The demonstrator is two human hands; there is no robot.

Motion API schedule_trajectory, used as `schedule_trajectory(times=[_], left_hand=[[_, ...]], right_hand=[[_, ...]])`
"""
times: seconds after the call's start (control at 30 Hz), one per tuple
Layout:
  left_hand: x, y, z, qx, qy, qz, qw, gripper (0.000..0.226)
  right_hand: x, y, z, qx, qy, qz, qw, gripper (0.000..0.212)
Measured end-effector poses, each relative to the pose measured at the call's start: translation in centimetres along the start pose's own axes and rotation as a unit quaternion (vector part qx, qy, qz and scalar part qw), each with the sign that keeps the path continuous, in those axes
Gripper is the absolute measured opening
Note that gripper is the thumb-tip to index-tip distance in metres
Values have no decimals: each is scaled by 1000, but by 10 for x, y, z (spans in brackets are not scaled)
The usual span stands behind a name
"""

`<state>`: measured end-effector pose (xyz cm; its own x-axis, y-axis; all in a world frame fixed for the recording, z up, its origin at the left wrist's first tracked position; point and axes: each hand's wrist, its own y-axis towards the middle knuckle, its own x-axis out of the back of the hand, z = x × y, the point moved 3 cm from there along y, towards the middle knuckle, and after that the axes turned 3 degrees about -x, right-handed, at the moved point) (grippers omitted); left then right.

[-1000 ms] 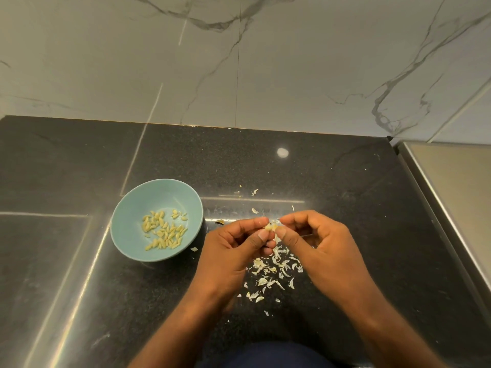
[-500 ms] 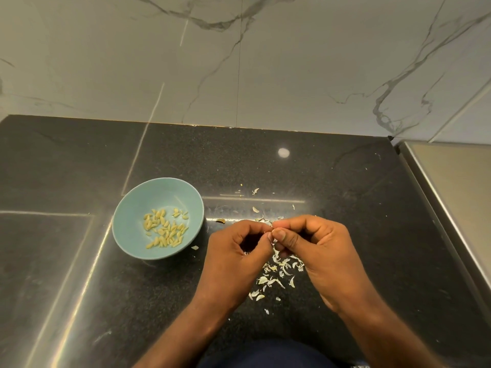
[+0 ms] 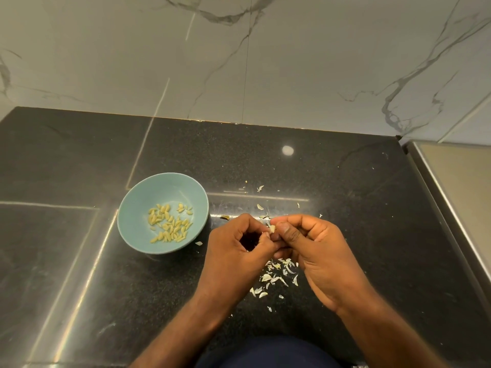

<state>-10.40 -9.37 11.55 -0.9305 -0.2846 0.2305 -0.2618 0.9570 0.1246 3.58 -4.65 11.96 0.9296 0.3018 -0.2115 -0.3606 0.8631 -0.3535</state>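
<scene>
Small pale seed [image 3: 272, 229] sits just above the table, to the right of the bowl, pinched between the fingertips of both hands. The left hand [image 3: 239, 251] grips it with curled thumb and forefinger. The right hand [image 3: 313, 248] nips it from the other side, thumb on top, so both are closed on it. The step in hand looks like husking: splitting the shell to free the kernel. Next, I judge, the shell must be pried off with a nail and dropped, and the kernel carried left to the round light-blue ceramic bowl [image 3: 138, 227], which holds a loose heap of yellowish peeled kernels [image 3: 170, 224]. That calls for a light, exact pinch, since so slight a thing could slip or break. Below the hands lies a scatter of thin whitish husk flakes [image 3: 276, 274], with a few more beyond the fingers. All rests on a polished black speckled stone table [image 3: 345, 181], which meets a white grey-veined marble wall [image 3: 292, 62]. A beige metal-edged panel [image 3: 465, 195] borders the table at right.
</scene>
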Motion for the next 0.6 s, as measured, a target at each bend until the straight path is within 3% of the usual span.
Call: schedule_trajectory(times=[0.23,0.47,0.6], left_hand=[[4,-3,5,-8,-4,-2,1000,11],[15,-9,29,86,10,-41,995,15],[17,-22,56,129,65,-26,989,12]], right_hand=[[-2,6,-6,-6,-30,35,999,27],[-4,18,-20,-63,28,18,997,33],[-26,35,-26,-55,-27,45,997,16]])
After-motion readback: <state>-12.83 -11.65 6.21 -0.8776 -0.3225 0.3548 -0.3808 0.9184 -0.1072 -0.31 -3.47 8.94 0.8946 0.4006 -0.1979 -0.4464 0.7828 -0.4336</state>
